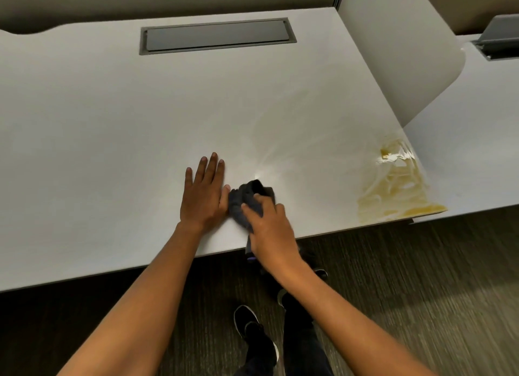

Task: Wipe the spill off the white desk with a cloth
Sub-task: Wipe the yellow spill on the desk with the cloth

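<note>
A yellow-brown spill (393, 184) spreads over the right front corner of the white desk (112, 123), smeared and reaching the front edge. My right hand (271, 229) grips a dark grey cloth (247, 198) bunched on the desk near the front edge, well to the left of the spill. My left hand (203, 193) lies flat on the desk, palm down with fingers spread, just left of the cloth and touching it with the thumb. Part of the cloth hangs over the desk edge under my right hand.
A grey cable hatch (217, 35) is set into the back of the desk. A white curved divider panel (401, 52) stands along the right side, with a second desk (477, 151) beyond it. Below lie striped carpet and my black shoes (247, 322).
</note>
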{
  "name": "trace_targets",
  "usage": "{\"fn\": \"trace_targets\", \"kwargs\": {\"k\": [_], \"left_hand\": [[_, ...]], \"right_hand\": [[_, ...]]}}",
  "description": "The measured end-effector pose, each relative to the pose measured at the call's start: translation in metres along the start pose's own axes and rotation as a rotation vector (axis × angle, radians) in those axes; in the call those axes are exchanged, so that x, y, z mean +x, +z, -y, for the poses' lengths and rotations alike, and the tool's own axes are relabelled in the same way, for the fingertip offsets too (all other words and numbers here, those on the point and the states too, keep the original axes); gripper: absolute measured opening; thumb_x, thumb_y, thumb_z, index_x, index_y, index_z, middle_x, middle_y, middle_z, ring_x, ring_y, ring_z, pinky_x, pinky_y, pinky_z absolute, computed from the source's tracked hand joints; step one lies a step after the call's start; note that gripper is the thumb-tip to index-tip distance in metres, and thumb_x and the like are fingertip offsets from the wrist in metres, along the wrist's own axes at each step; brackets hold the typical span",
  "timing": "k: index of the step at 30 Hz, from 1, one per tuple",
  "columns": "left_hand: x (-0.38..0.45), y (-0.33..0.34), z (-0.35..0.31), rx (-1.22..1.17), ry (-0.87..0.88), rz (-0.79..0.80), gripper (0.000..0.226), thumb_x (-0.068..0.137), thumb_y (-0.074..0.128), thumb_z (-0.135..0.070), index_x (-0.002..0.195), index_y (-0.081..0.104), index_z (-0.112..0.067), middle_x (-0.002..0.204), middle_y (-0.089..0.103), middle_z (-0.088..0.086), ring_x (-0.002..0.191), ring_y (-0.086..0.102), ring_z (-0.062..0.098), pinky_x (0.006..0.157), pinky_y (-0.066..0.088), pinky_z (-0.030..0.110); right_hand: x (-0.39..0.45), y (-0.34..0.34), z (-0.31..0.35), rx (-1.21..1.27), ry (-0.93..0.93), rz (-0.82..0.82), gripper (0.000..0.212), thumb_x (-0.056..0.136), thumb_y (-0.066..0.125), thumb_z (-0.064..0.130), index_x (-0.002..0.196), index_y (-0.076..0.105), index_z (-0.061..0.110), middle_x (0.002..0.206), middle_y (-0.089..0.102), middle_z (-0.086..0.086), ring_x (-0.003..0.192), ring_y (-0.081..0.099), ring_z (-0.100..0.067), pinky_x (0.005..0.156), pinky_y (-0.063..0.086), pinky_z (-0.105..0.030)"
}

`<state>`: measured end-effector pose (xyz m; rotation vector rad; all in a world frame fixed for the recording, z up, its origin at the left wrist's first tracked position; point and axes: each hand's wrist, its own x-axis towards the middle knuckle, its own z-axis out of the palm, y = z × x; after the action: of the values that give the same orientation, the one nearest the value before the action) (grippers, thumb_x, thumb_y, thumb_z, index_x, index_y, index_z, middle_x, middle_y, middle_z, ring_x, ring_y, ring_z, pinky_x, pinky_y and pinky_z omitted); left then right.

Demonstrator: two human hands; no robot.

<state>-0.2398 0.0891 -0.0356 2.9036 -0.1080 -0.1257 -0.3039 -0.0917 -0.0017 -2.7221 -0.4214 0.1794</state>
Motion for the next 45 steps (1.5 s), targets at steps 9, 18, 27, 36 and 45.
{"fn": "trace_targets", "kwargs": {"k": [9, 18, 27, 36, 45], "left_hand": [[-0.003, -0.003, -0.002, -0.020, 0.002, -0.020, 0.067, 0.098, 0.021, -0.039, 0.159, 0.015, -0.014, 0.169, 0.004, 0.004, 0.156, 0.000, 0.023, 0.125, 0.003, 0.051], [-0.001, -0.001, -0.001, -0.022, 0.002, -0.032, 0.068, 0.096, 0.019, -0.039, 0.159, 0.015, -0.013, 0.169, 0.005, 0.005, 0.156, 0.000, 0.023, 0.125, 0.003, 0.052], [0.000, -0.002, -0.002, -0.014, 0.002, -0.020, 0.068, 0.097, 0.019, -0.039, 0.159, 0.013, -0.013, 0.169, 0.002, 0.004, 0.156, -0.001, 0.023, 0.125, 0.002, 0.050], [-0.002, -0.004, -0.005, -0.043, -0.008, -0.028, 0.067, 0.097, 0.023, -0.036, 0.159, 0.016, -0.014, 0.169, 0.004, 0.003, 0.156, 0.000, 0.022, 0.125, 0.002, 0.051], [-0.001, -0.004, -0.003, -0.040, -0.008, -0.017, 0.067, 0.096, 0.022, -0.037, 0.159, 0.015, -0.014, 0.169, 0.004, 0.003, 0.156, -0.002, 0.021, 0.125, 0.001, 0.050]], "right_hand": [[0.072, -0.038, -0.058, -0.167, 0.122, -0.082, 0.051, 0.095, 0.048, 0.013, 0.144, 0.041, 0.025, 0.153, 0.031, -0.008, 0.112, 0.044, -0.037, 0.083, 0.046, -0.042], [0.098, -0.032, -0.051, -0.025, 0.268, -0.204, 0.049, 0.096, 0.049, 0.005, 0.143, 0.044, 0.019, 0.152, 0.030, -0.009, 0.117, 0.042, -0.035, 0.086, 0.048, -0.036], [0.002, 0.002, 0.006, -0.042, 0.047, -0.042, 0.062, 0.085, 0.065, 0.007, 0.143, 0.045, 0.017, 0.152, 0.036, -0.014, 0.114, 0.048, -0.036, 0.084, 0.049, -0.040], [0.032, -0.050, -0.100, -0.205, 0.243, -0.119, 0.052, 0.092, 0.051, 0.013, 0.142, 0.044, 0.024, 0.150, 0.035, -0.009, 0.104, 0.046, -0.038, 0.075, 0.048, -0.042], [0.074, -0.040, -0.068, -0.040, 0.358, -0.239, 0.050, 0.090, 0.049, 0.000, 0.137, 0.049, 0.017, 0.149, 0.032, -0.013, 0.115, 0.041, -0.040, 0.087, 0.047, -0.043]]}}
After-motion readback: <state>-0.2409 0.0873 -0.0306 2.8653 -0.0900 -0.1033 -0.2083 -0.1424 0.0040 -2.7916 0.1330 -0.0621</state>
